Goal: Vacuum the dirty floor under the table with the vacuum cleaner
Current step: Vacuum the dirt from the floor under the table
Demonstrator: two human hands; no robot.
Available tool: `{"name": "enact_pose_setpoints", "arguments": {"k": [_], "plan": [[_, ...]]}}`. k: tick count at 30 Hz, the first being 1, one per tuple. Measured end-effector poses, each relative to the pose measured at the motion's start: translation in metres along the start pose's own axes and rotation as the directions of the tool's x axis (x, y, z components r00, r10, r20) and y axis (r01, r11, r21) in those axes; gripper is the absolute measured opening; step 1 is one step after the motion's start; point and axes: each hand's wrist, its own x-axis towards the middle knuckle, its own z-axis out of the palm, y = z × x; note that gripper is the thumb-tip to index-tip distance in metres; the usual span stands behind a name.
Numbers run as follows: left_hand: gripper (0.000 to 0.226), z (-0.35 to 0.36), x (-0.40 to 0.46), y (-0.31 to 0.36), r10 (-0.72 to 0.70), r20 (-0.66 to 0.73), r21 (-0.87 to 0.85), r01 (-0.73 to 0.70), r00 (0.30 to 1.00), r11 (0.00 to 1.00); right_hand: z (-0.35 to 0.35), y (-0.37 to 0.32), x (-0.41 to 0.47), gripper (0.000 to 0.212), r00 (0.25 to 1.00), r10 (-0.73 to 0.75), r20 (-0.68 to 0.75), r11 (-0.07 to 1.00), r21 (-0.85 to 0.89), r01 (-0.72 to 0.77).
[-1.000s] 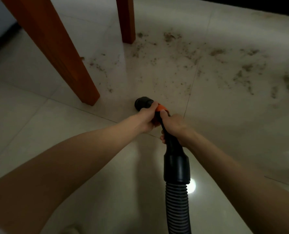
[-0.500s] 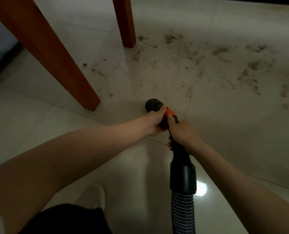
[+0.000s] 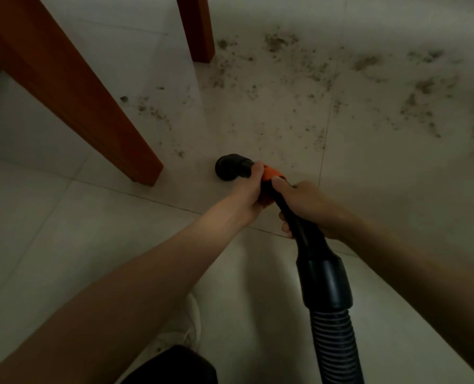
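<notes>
Vacuuming barely begun, dirt (image 3: 321,87) still spread across the floor tiles (image 3: 50,231)
Left hand (image 3: 248,194) and right hand (image 3: 306,206) both grip the vacuum wand (image 3: 269,177), nozzle (image 3: 228,167) short of the debris

The floor (image 3: 64,231) is made of big pale tiles; two brown wooden table legs (image 3: 72,98) stand on it; dark bits of dirt (image 3: 285,87) lie all over the tiles past the legs; a white shoe (image 3: 186,322) stands on it too.
</notes>
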Motion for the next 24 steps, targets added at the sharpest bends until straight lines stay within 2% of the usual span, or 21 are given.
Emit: {"name": "enact_pose_setpoints", "arguments": {"k": [7, 11, 14, 19, 23, 24], "plan": [[0.038, -0.009, -0.001, 0.011, -0.036, 0.075, -0.024, 0.037, 0.997, 0.999, 0.0, -0.012, 0.002, 0.045, 0.999, 0.032, 0.014, 0.999, -0.013, -0.031], [0.033, -0.015, -0.005, 0.016, -0.069, 0.05, 0.008, 0.069, 0.996, 0.998, 0.013, -0.011, -0.001, 0.044, 1.0, 0.019, -0.008, 1.0, 0.013, -0.019], [0.032, -0.021, -0.004, 0.02, -0.006, 0.019, 0.014, 0.006, 1.0, 1.0, 0.02, -0.02, 0.002, 0.045, 1.0, 0.01, -0.008, 1.0, 0.021, -0.01], [0.044, -0.032, 0.008, 0.026, 0.086, 0.049, 0.039, -0.088, 0.995, 0.995, 0.028, -0.034, 0.008, 0.046, 1.0, -0.001, -0.023, 1.0, 0.017, 0.001], [0.068, -0.025, 0.009, 0.02, 0.05, 0.092, -0.02, -0.049, 0.995, 0.999, 0.022, -0.036, 0.008, 0.045, 0.998, 0.044, -0.041, 0.999, -0.006, -0.045], [0.068, -0.022, 0.009, 0.019, 0.037, 0.085, -0.027, -0.035, 0.996, 0.999, 0.018, -0.036, 0.007, 0.046, 0.997, 0.057, -0.048, 0.998, -0.014, -0.058]]}}
